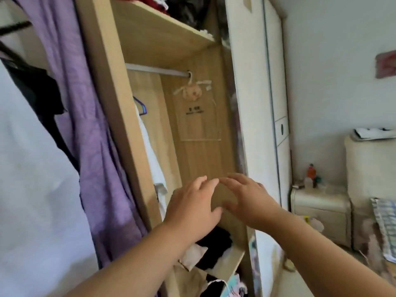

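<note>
I face an open wooden wardrobe (pixel 199 151). My left hand (pixel 192 206) and my right hand (pixel 248 200) reach side by side into its hanging bay, fingers relaxed and spread, holding nothing; their fingertips nearly meet. Above them a metal rail (pixel 156 70) carries a clear plastic bag (pixel 200 118) on a small cloth-covered hanger (pixel 191 92). A white garment on a purple hanger (pixel 140 106) hangs at the bay's left side.
A purple garment (pixel 85 125) and a black one (pixel 38 91) hang at the left outside the bay. Clothes lie piled on the lower shelf (pixel 214 249) and the top shelf (pixel 162 35). The white sliding door (pixel 252 103) stands right; a nightstand (pixel 321 211) and a bed beyond.
</note>
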The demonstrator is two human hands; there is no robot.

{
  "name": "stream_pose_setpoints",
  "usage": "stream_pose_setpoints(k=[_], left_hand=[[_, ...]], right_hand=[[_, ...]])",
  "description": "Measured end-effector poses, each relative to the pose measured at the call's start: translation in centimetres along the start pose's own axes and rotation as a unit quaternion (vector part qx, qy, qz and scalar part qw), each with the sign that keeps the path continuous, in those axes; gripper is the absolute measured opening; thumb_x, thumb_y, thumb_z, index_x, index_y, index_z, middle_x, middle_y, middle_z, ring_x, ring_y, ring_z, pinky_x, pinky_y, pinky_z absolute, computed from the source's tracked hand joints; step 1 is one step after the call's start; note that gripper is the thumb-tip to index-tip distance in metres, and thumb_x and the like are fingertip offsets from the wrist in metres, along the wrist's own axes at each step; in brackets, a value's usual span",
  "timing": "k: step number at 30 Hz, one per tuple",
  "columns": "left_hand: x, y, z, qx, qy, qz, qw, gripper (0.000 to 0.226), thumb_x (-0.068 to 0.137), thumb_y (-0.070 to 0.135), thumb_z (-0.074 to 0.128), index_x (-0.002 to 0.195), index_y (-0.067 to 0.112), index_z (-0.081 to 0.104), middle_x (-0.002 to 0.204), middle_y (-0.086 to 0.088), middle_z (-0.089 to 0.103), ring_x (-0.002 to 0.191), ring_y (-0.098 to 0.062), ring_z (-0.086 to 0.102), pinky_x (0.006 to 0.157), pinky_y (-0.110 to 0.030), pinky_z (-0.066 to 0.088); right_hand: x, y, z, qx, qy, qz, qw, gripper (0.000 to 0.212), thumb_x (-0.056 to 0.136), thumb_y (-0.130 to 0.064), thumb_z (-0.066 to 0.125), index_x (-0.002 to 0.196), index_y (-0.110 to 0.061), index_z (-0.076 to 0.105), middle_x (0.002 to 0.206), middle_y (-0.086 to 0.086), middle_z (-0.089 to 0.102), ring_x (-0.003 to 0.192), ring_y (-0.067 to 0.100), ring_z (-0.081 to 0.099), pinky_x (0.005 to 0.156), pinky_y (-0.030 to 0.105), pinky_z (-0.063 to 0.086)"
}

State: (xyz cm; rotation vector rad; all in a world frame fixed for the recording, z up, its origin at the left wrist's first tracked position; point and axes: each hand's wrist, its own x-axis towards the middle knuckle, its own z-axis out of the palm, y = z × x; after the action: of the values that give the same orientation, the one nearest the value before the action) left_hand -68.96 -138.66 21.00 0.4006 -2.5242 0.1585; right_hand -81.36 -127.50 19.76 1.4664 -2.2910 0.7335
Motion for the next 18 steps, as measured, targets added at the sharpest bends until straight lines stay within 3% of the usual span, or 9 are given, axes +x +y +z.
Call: stream_pose_setpoints(k=[6,11,14,18], left_hand=[[4.5,-3.8,-5.5,0.137,0.131,-0.055,0.98,0.062,0.078,0.056,0.05,0.136,0.038,0.037,0.148,0.004,0.037,0.143,-0.019,0.018,0.114,-0.043,0.018],[8.5,-5.9,-11.0,0.229,0.242,-0.081,0.939,0.055,0.071,0.044,0.06,0.123,0.024,0.06,0.138,-0.009,0.051,0.138,-0.034,0.031,0.11,-0.05,0.031],[10.5,-7.2,-14.1,0.293,0.273,-0.113,0.909,0.057,0.075,0.034,0.069,0.128,0.02,0.057,0.147,-0.011,0.04,0.141,-0.035,0.023,0.114,-0.041,0.017],[13.0,-8.4,-17.0,0.323,0.309,-0.173,0.878,0.072,0.083,0.03,0.063,0.146,0.018,0.032,0.159,-0.013,0.007,0.146,-0.029,-0.001,0.116,-0.033,-0.002]], right_hand=[[10.7,-2.8,-1.6,0.077,0.052,-0.123,0.988,0.064,0.086,-0.044,0.058,0.143,-0.036,0.031,0.148,-0.005,0.034,0.135,0.017,0.034,0.108,0.046,0.033],[19.2,-3.8,-2.4,0.158,0.069,-0.219,0.96,0.062,0.086,-0.042,0.06,0.142,-0.033,0.035,0.145,-0.005,0.037,0.134,0.013,0.035,0.107,0.043,0.035],[24.0,-4.4,-2.7,0.194,0.062,-0.256,0.945,0.062,0.086,-0.042,0.061,0.141,-0.032,0.036,0.143,-0.004,0.04,0.129,0.014,0.04,0.107,0.035,0.035],[29.7,-5.5,-3.0,0.238,0.041,-0.277,0.93,0.062,0.085,-0.043,0.062,0.14,-0.028,0.039,0.14,0.001,0.045,0.126,0.017,0.044,0.095,0.019,0.031]])
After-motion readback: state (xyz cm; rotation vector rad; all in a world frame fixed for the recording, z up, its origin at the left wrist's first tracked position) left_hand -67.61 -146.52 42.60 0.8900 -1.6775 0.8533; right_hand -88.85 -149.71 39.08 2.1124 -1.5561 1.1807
